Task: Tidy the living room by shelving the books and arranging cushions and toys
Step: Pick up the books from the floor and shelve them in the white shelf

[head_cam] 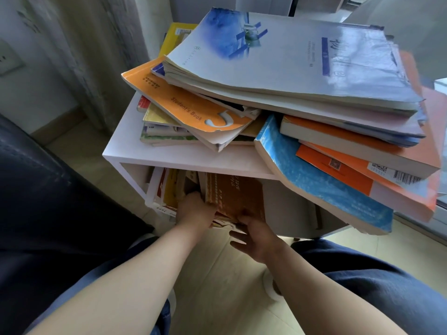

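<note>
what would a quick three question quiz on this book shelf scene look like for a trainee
1. True or false: the brown book lies on top of the pile.
2. Which book tops the pile on the shelf? A) orange book B) pale blue book C) yellow book
3. Fill in: the left hand and right hand both touch books in the ___ compartment.
Key: 1. False: it stands in the lower compartment. 2. B. 3. lower.
</note>
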`<state>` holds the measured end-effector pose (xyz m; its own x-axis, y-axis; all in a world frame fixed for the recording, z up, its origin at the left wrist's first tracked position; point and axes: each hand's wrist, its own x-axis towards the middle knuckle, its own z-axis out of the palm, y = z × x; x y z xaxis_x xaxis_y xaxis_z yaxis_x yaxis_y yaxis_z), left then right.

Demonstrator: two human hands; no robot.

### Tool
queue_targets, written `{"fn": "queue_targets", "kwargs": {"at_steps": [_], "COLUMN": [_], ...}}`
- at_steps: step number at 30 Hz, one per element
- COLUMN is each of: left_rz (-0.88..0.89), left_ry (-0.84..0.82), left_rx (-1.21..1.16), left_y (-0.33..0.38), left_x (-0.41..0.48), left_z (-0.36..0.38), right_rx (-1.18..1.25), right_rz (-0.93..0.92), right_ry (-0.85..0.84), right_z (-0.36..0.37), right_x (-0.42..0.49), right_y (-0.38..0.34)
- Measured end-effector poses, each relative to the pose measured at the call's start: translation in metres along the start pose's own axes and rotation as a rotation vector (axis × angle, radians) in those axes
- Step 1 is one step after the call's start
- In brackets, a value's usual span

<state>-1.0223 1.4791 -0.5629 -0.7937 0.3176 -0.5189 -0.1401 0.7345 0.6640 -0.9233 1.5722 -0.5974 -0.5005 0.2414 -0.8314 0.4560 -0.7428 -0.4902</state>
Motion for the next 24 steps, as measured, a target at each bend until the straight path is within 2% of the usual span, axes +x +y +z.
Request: {"fn": "queue_targets", "kwargs": {"at_steps": [5, 10, 12, 16, 24], "left_rz": [0.094, 0.102, 0.138, 0.202, 0.416], "left_ry": [0.068, 0.018, 0.005, -0.019, 0.096], "left_rx": [0.243, 0.283, 0.314, 0.251, 0.187], "left_y": [0.003, 0.003, 0.002, 0.004, 0.039], "left_x": [-0.008, -0.022, -0.028, -0.048, -0.097], "left_z": [-0.007, -0.021, -0.026, -0.034, -0.063], "right_rx": [-0.188, -0.043, -0.065, -0.141, -0.382], "right_rz": [0.006, 0.000, -0.024, -0.067, -0.238], "right_ry": [0.035, 0.119, 0.116, 0.106, 0.039], "right_z": [-0.002, -0.003, -0.002, -0.004, 0.009], "right_x": [-0.003, -0.016, -0.024, -0.046, -0.103], "right_y": [-0.003, -0.007, -0.010, -0.016, -0.036]}}
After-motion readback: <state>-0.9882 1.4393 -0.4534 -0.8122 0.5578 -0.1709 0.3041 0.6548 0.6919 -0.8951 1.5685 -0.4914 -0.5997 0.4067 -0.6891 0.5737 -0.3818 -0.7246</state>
